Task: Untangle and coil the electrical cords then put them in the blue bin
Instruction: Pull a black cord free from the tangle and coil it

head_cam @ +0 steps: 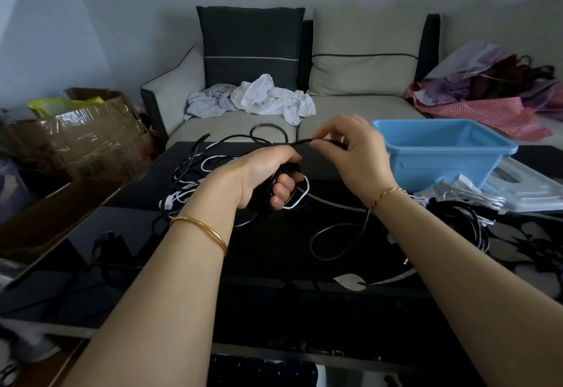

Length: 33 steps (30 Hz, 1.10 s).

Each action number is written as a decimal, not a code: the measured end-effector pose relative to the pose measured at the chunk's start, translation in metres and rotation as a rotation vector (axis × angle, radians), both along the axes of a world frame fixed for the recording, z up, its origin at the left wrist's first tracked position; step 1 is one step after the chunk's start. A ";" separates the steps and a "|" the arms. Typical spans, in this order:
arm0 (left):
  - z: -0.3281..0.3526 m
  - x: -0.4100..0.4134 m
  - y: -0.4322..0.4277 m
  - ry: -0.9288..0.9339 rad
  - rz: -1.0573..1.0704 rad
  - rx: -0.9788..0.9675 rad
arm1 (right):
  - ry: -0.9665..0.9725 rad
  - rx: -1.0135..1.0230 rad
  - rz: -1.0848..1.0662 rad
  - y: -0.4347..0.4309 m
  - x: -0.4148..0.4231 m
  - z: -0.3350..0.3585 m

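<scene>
Nearest, two bare forearms reach over the glossy black worktop. The left grip, a gold bangle on its wrist, is curled round a bunch of thin black electrical cord; the right grip pinches the same cord's raised stretch just beside it. Tangled white and black cords lie behind on the worktop. A light-blue plastic bin stands at its far right.

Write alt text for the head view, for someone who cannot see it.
A person's left hand grips a bunch of black cord while the right hand pinches one strand of it above a dark table. More black and white cords lie tangled on the table, and an open blue bin stands at its far right.
</scene>
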<state>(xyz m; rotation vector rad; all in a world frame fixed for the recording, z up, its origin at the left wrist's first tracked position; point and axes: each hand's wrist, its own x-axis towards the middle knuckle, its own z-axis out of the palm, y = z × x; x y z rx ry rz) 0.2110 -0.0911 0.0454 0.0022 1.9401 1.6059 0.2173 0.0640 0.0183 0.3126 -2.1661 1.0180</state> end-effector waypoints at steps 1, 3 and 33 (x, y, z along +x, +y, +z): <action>0.001 0.001 -0.001 0.000 -0.029 -0.009 | 0.001 0.002 -0.078 0.002 -0.001 0.002; 0.005 0.004 -0.002 0.021 -0.092 -0.017 | -0.050 -0.038 -0.254 0.008 -0.006 0.003; 0.012 -0.008 -0.021 -0.253 -0.156 0.945 | -0.689 -0.948 0.769 0.014 -0.015 -0.023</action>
